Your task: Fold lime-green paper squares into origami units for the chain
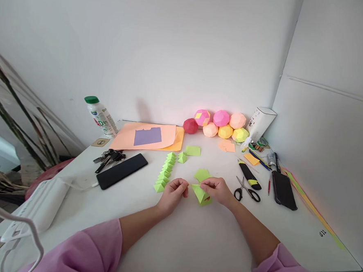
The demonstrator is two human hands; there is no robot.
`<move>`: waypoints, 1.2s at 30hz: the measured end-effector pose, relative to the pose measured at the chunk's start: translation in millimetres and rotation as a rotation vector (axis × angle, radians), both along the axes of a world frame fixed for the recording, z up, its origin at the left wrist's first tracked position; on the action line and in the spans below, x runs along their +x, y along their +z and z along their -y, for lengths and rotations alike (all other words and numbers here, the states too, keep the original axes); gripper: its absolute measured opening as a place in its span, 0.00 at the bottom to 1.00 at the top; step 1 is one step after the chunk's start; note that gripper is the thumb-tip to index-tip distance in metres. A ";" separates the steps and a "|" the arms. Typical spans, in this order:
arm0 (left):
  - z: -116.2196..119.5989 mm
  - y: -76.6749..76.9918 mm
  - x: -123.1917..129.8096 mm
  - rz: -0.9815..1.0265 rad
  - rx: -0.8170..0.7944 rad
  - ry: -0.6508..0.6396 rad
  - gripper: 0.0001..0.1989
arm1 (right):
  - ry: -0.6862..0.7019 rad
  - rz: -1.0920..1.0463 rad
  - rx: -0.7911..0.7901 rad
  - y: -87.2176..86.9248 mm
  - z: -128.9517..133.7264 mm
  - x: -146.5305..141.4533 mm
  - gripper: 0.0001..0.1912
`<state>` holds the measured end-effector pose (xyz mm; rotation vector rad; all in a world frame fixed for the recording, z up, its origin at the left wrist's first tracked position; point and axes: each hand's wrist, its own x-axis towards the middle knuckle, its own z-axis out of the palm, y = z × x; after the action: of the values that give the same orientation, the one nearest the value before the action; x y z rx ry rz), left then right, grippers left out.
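My right hand (pixel 217 190) pinches a folded light green paper piece (pixel 199 192) with creased facets, held over the white table. Close to the left corner of that piece is my left hand (pixel 174 192), its thumb and fingertips pressed together; whether anything is between them is too small to tell. Flat green paper (pixel 201 174) lies just behind the folded piece, and more green paper shows under it. To the left of my hands runs a row of green folded paper pyramids (pixel 166 172). One cluster of similar pyramids (pixel 182 157) stands beside the row's far end.
Scissors (pixel 246 190) and a box cutter (pixel 249 175) lie to the right, near a phone (pixel 284 190). Several paper balls (pixel 221 118) are stacked by the wall. Orange sheets (pixel 123 134), a bottle (pixel 101 118), keys (pixel 108 157) and a black bar (pixel 122 171) are at left.
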<state>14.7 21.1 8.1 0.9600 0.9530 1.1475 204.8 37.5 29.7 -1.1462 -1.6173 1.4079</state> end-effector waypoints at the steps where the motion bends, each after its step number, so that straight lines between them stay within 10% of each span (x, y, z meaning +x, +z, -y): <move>1: 0.4 0.5 0.2 0.006 0.003 -0.022 0.10 | 0.002 -0.013 -0.007 -0.2 -0.5 0.4 0.13; 16: 0.4 -4.6 4.1 -0.035 0.007 -0.127 0.16 | 0.021 0.153 0.266 -6.0 4.0 -9.7 0.14; 36: 3.8 0.0 2.6 -0.106 0.043 -0.141 0.14 | 0.059 0.163 0.201 -2.6 5.0 -8.5 0.15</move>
<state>17.3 17.3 8.1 1.1140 0.9335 1.0099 196.3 32.5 27.2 -1.1270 -1.8743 1.1808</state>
